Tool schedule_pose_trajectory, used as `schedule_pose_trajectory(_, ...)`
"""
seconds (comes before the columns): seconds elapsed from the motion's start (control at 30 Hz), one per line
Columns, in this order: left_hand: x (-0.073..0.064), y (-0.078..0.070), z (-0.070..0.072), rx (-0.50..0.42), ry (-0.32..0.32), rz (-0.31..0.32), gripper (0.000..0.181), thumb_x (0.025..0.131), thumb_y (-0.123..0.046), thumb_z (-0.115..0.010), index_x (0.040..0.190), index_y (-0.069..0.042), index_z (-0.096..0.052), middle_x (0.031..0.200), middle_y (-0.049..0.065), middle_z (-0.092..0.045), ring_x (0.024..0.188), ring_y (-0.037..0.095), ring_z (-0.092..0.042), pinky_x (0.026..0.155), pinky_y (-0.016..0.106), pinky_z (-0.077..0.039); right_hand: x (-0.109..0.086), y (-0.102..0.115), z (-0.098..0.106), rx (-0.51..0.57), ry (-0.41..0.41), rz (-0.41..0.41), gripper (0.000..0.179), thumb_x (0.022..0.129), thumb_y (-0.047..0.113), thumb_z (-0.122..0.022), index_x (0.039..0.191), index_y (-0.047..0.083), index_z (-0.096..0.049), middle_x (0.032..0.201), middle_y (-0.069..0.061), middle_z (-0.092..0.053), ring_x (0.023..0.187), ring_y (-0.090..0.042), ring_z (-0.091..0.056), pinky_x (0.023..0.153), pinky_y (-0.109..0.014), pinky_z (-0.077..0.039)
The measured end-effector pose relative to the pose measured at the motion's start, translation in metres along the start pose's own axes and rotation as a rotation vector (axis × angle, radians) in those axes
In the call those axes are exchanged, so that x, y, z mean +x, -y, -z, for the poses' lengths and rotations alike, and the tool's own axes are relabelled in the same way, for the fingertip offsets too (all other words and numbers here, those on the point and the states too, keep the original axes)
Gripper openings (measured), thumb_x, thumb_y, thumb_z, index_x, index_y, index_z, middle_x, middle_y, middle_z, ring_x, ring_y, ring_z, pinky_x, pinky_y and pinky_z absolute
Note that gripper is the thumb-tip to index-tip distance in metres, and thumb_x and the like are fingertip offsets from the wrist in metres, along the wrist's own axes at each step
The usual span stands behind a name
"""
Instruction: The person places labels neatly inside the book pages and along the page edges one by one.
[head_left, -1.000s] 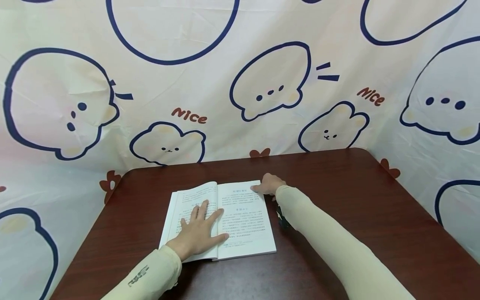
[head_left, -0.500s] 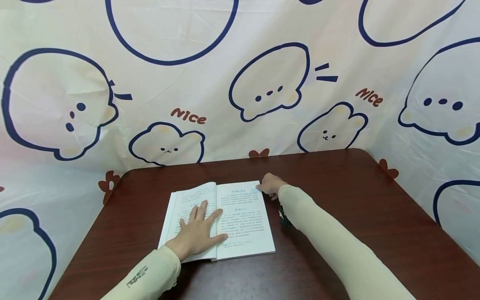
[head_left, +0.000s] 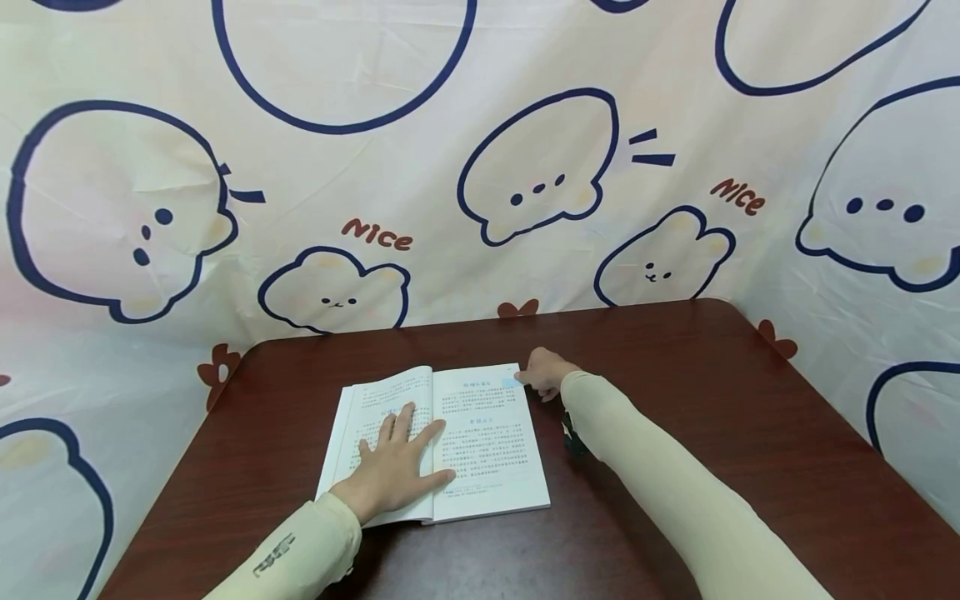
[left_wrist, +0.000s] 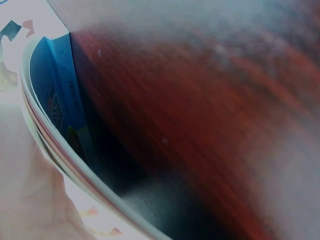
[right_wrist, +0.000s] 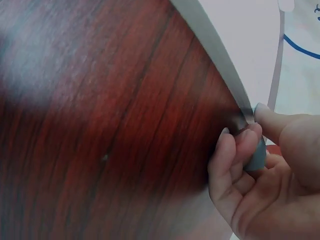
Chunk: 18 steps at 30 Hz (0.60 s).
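ur left hand [head_left: 393, 471] is flat on the open book [head_left: 491, 450], fingers spread, thumb reaching past the fold. ur right hand [head_left: 547, 372] has the book's top right corner pinched btwn thumb + fingers. book's lying on the brown table [head_left: 690, 375], left of center. grayish-blue bit [right_wrist: 257, 156] in that pinch is prob pg or cover, hard to tell tbh.
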<state>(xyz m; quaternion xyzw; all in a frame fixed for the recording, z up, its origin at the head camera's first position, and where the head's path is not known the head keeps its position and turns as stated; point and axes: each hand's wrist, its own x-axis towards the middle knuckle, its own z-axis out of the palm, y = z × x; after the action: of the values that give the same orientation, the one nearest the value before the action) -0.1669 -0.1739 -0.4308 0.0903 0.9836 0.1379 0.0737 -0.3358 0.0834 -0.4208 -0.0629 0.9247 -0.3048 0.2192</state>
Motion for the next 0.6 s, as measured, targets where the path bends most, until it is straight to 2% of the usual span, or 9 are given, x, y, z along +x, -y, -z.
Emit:
schedule_pose_trajectory(0.23,0.0002,0.0001,-0.0014,-0.008,0.0,-0.004,0.08,0.089,-0.065,-0.063,0.155,-0.025,-0.043,0.168,0.025,-0.014,0.148,0.06,-0.019,0.099,0.089,-0.02,-0.0001,0.0006,-0.0016,-0.045,-0.047,-0.031,0.041,0.099,0.031,-0.066,0.068,0.011,-0.048,0.054,0.0,-0.043,0.048,-0.014,-0.046,0.055,-0.028,-0.057)
schedule_pose_trajectory(0.4,0.0,0.0002,-0.0005,-0.008,0.002,-0.004,0.08,0.089,-0.065,-0.063,0.155,-0.025,-0.042,0.168,0.025,-0.014,0.148,0.06,-0.019,0.099,0.089,-0.02,0.0002,0.0046,-0.0049,-0.111,-0.058,-0.023,0.041,0.09,0.042,-0.075,0.08,0.008,-0.054,0.061,-0.003,-0.046,0.051,-0.015,-0.044,0.054,-0.029,-0.056)
schedule_pose_trajectory(0.6,0.0,0.0005,0.0005,-0.003,0.005,-0.004,0.079,0.089,-0.064,-0.063,0.155,-0.025,-0.043,0.167,0.025,-0.014,0.148,0.06,-0.019,0.099,0.089,-0.02,-0.0004,0.0024,-0.003,-0.058,-0.036,-0.007,0.04,0.091,0.037,-0.075,0.079,0.01,-0.049,0.06,-0.001,-0.044,0.051,-0.013,-0.042,0.056,-0.029,-0.056)
